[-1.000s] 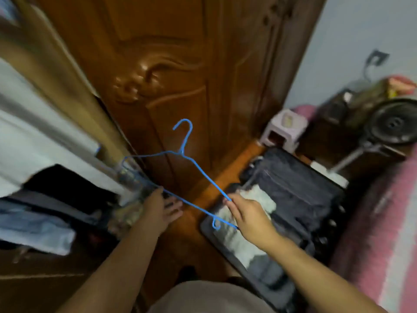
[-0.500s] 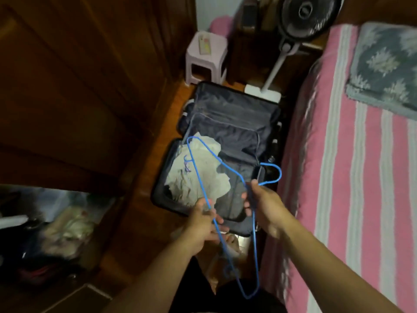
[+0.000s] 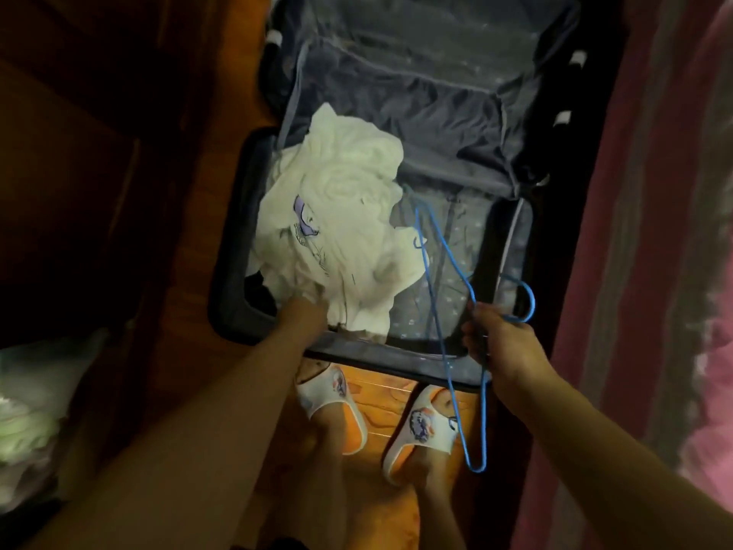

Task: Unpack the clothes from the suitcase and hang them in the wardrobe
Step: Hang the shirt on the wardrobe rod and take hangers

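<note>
We reach our left hand (image 3: 303, 315) into the open suitcase (image 3: 230, 311) on the wooden floor (image 3: 392, 394); its fingers go into the near edge of the crumpled white garment (image 3: 341, 216), which hides them, so we cannot tell whether they grip it. The garment, printed with a purple figure, lies in the left half of the suitcase's near compartment. Our right hand (image 3: 501, 343) curls around the neck of a blue wire hanger (image 3: 444, 311), held above the suitcase's right near corner with its hook toward the pink striped bedding (image 3: 642, 271). Our feet in white slippers (image 3: 430, 426) stand just in front of the suitcase.
</note>
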Tool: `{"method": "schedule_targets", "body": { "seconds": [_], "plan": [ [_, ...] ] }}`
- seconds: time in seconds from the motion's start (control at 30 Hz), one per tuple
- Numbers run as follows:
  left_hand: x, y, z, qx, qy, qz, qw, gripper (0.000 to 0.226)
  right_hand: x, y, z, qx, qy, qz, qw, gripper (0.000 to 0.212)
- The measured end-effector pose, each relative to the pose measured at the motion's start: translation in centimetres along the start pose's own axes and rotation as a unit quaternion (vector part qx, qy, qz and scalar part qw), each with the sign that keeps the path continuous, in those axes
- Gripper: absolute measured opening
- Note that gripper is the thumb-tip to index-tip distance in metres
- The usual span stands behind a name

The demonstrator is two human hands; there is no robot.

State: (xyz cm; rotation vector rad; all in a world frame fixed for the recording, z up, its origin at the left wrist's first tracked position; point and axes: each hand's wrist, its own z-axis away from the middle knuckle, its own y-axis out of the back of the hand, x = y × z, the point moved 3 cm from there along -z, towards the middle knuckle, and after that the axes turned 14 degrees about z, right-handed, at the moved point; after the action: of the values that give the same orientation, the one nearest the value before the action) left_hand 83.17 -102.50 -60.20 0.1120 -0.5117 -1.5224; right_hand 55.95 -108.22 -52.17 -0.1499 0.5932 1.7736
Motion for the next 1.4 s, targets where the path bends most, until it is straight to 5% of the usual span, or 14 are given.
{"method": "schedule_targets", "body": {
  "seconds": [0.17, 0.3, 0.6, 0.77, 0.97, 1.13, 1.23, 1.3, 1.4],
  "plan": [
    [0.2, -2.1, -8.0, 0.052, 0.000, 0.026, 0.998, 0.045, 3.7, -2.3, -4.0, 0.006, -0.036, -0.011, 0.999, 0.017],
    [-0.4, -1.9, -6.2, 0.072, -0.011, 0.048, 0.996, 0.034, 4.0, -1.8, -1.7, 0.020, -0.041, -0.012, 0.999, 0.018],
    [6.1, 9.7, 15.5, 0.082, -0.148, 0.282, 0.944, 0.019, -4.4, 3.4, 11.5, 0.031, 0.061, 0.020, 0.997, 0.017],
    [15.4, 17.2, 32.8, -0.025, -0.271, 0.297, 0.915, 0.010, -11.7, 10.9, 21.9, 0.025, 0.190, 0.081, 0.978, 0.019],
    [22.1, 23.6, 55.2, -0.140, -0.379, 0.353, 0.844, 0.032, -17.5, 19.2, 32.1, -0.017, 0.356, 0.121, 0.927, 0.025],
    [23.6, 27.2, 70.3, -0.168, -0.460, 0.374, 0.788, 0.025, -24.9, 23.4, 41.9, -0.032, 0.466, 0.204, 0.860, 0.079],
    [23.3, 27.2, 76.6, -0.187, -0.475, 0.327, 0.795, 0.027, -28.9, 23.2, 50.4, -0.096, 0.564, 0.157, 0.805, 0.097],
    [23.0, 26.3, 80.0, -0.203, -0.482, 0.278, 0.806, 0.038, -30.8, 22.5, 55.0, -0.138, 0.623, 0.137, 0.758, 0.097],
    [22.5, 24.7, 82.3, -0.146, -0.505, 0.248, 0.814, 0.033, -31.8, 21.0, 58.8, -0.150, 0.637, 0.156, 0.740, 0.063]
  ]
}}
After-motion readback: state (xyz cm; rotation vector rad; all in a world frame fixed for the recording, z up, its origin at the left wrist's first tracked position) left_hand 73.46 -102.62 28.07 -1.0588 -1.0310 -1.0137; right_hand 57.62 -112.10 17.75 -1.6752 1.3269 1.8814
